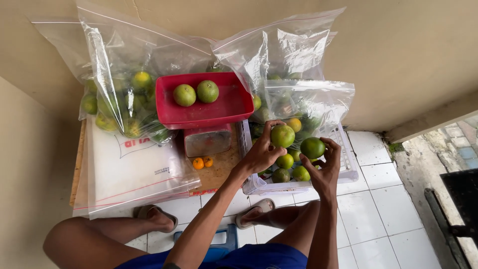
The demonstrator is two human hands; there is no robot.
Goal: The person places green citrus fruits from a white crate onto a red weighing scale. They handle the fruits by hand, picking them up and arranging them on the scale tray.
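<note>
White tiled floor (378, 199) against a beige wall, low wooden board (221, 167) on it. Left hand (261, 154) grasps one round yellow-green citrus fruit (283, 135); right hand (326, 167) grasps one darker green citrus fruit (312, 147); both held just above a white slatted plastic crate (343, 144) with about four more fruits inside. Two green fruits sit in the red plastic scale tray (204, 112). Two tiny orange fruits (203, 163) lie on the board. Three clear zip bags visible; the big one (124, 74) holds fruit.
</note>
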